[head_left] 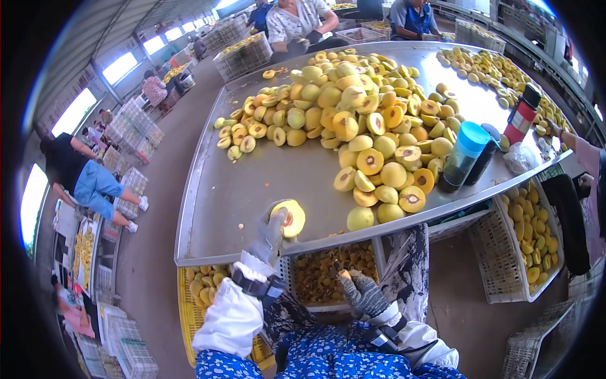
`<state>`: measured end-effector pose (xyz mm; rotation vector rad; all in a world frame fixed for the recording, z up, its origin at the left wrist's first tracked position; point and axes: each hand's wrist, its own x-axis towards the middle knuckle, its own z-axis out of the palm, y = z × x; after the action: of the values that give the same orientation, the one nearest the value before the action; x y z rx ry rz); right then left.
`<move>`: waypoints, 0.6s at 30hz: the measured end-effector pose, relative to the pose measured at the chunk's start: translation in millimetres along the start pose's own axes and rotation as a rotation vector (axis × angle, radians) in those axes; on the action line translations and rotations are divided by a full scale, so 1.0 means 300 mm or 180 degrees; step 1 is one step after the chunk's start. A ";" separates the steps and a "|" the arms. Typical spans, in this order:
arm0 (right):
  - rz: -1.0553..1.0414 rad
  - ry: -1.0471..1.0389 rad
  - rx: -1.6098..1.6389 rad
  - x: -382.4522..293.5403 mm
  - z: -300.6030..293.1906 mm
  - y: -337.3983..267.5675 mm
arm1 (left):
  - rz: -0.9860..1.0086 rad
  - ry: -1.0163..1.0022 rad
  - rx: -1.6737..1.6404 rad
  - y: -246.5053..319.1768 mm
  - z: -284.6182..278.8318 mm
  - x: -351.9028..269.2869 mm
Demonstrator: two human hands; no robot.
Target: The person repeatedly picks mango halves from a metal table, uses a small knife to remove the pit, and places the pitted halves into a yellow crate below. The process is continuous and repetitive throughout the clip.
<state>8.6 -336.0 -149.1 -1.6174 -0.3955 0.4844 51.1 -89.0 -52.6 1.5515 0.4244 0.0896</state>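
Note:
My left hand [270, 232], in a grey glove, holds a halved yellow peach [292, 218] at the near edge of a metal table [227, 189]; its cut face shows a reddish-brown centre. My right hand [362, 291], in a grey knit glove, is closed around a small tool [340, 269] with a dark tip, whose exact kind I cannot tell. It is over a crate [318, 308] of pits and scraps below the table. A large heap of halved peaches [350, 94] covers the table's middle and far part, several with pits in their cut faces.
A blue-lidded bottle [464, 154], a dark bottle and a red flask [522, 113] stand at the table's right. A yellow crate [187, 303] of peaches is below left, a white crate [483, 256] below right. Co-workers sit across the table; another person's arm reaches in at right.

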 end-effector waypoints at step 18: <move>-0.1224 -0.0304 -0.2543 0.057 0.188 -0.131 | 0.0635 0.1317 -0.1469 -0.298 0.117 -0.269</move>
<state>-5.6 -275.3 -115.4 -2.2102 -1.0440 0.0975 -31.1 -150.9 -124.4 1.1089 0.5282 0.6290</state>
